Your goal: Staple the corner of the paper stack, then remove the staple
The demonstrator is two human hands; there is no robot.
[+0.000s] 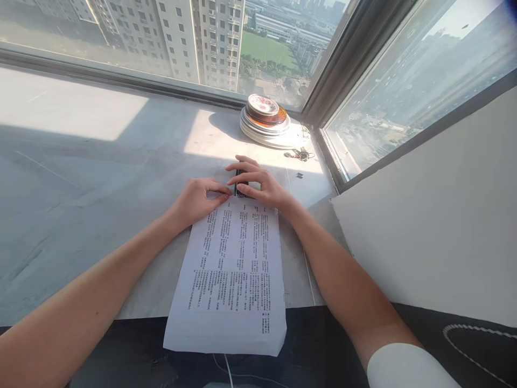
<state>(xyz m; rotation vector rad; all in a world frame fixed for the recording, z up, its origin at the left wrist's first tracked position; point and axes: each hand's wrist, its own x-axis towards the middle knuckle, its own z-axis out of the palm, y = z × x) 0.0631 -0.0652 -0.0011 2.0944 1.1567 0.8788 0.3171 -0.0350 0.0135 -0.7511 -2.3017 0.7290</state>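
I am pinching the top edge of the printed sheets (232,275) with my curled left hand (197,199) while my right hand (258,186) is resting, fingers outstretched, on a dark object (241,189).

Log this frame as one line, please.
left hand: on top edge of printed sheets | right hand: over small dark object | plates: stacked by window

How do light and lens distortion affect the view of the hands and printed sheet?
Head view: hard sun bleaches the sill around the stacked plates and at far left; the left hand, the right hand and the printed sheet lie mostly in even shade, sharp, though the print is too small to read; the window frame slants steeply, as a wide lens would make it.
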